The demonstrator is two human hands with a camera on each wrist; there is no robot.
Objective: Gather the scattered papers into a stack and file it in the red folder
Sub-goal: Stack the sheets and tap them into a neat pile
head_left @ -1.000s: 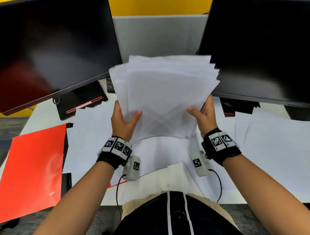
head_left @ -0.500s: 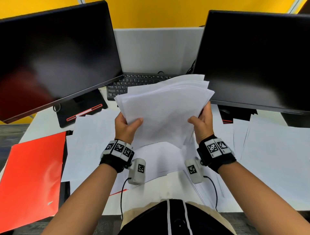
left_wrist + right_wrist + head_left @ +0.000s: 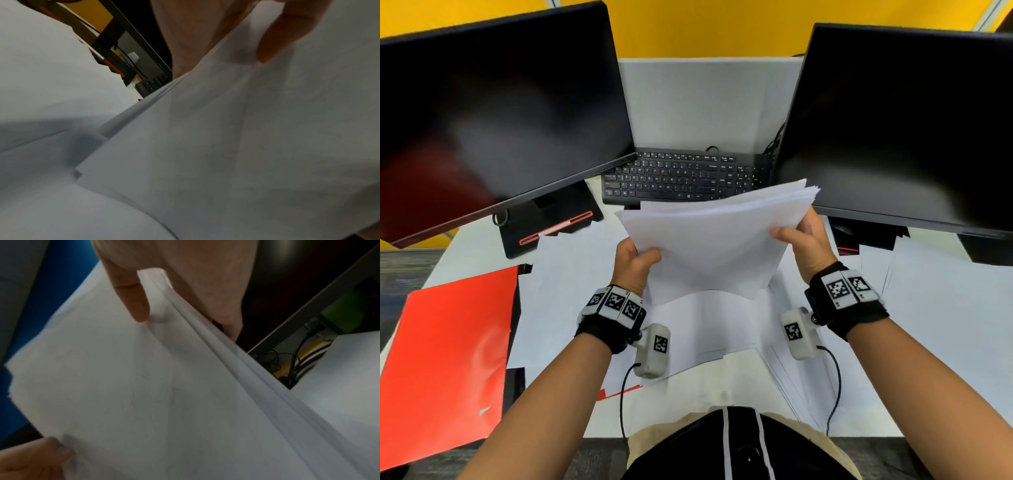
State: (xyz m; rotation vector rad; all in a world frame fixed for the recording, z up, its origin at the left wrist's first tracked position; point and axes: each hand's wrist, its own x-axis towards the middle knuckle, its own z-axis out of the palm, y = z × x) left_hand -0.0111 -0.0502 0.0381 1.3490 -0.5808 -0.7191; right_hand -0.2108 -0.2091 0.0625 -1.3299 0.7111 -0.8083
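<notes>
Paper stack (image 3: 714,240) was pinched at both sides by left hand (image 3: 633,265) and right hand (image 3: 808,245). Edges best tapped even on worktop (image 3: 695,394) before red folder (image 3: 448,359).

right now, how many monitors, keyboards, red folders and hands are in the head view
monitors: 2, left and right
keyboard: 1
red folder: 1
hands: 2, left hand and right hand, both gripping the paper stack
total: 6
</notes>
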